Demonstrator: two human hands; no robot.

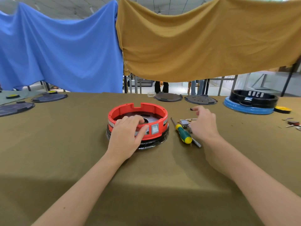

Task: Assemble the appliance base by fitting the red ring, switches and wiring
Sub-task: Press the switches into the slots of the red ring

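The red ring (156,111) sits on a black base (156,141) in the middle of the table, with a grey rocker switch (154,128) set in its front wall. My left hand (128,136) grips the ring's near rim, fingers curled over into the inside and thumb on the outer wall. My right hand (204,123) hovers to the right of the ring over a small metal switch part with wires (184,122). Its fingertips pinch a small dark piece (192,109).
A green-and-yellow screwdriver (183,132) lies just right of the ring. Dark round plates (168,97) lie along the far edge and at the left. A black ring on a blue base (250,103) stands far right, with small loose parts (293,123) beside it.
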